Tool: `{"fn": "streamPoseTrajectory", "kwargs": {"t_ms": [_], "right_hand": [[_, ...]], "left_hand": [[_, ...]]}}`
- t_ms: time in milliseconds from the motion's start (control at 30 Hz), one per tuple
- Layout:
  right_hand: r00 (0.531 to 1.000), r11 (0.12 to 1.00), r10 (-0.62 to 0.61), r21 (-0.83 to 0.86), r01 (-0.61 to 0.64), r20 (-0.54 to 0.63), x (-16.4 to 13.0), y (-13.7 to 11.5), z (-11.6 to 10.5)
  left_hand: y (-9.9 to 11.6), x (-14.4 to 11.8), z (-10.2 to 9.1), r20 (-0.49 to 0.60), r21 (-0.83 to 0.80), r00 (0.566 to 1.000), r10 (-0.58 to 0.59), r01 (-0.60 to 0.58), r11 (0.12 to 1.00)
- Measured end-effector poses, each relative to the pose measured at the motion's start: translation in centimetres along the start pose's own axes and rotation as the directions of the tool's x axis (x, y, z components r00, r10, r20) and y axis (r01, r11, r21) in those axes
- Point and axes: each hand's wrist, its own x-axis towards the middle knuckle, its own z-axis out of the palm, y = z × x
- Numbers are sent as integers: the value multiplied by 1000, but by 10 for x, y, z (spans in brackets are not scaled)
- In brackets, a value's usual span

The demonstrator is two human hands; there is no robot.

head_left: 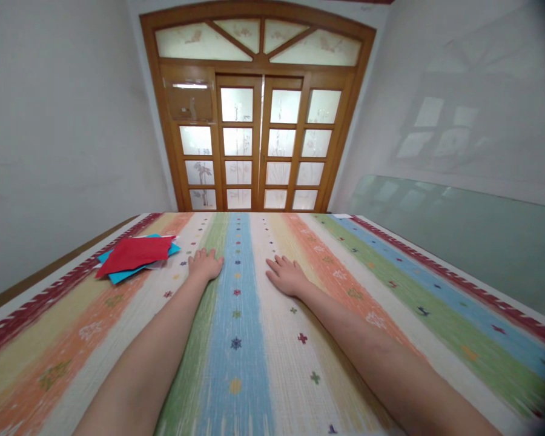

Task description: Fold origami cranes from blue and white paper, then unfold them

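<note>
My left hand lies palm down on the striped tablecloth, its fingers spread over the green stripe and the edge of the blue one. My right hand rests flat on the pale stripe to the right, fingers apart and pointing left and forward. Neither hand holds anything. To the left of my left hand, and apart from it, sits a loose pile of red and blue sheets, perhaps paper or cloth. A red sheet is on top, with blue and some white edges sticking out beneath.
A small white piece lies at the table's far edge. Beyond the table stand wooden doors with frosted panes. A pale green glass-like panel leans along the right wall, and a grey wall is on the left.
</note>
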Motion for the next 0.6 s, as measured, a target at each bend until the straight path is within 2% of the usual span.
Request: {"fn": "streamPoseTrajectory", "kwargs": {"t_ms": [100, 200, 400, 600], "right_hand": [[995, 996, 69, -55, -73, -66, 28, -2, 1], [987, 990, 100, -90, -112, -125, 41, -4, 3], [987, 991, 52, -116, -71, -154, 38, 0, 8], [989, 991, 14, -130, -34, -151, 37, 1, 8]], "left_hand": [[-1, 1, 2, -14, 2, 1000, 6, -6, 1000], [-4, -1, 1, -38, 12, 999, 37, -36, 999], [-7, -4, -3, -73, 33, 988, 136, -134, 990], [-7, -6, -5, -87, 39, 982, 165, -162, 986]]}}
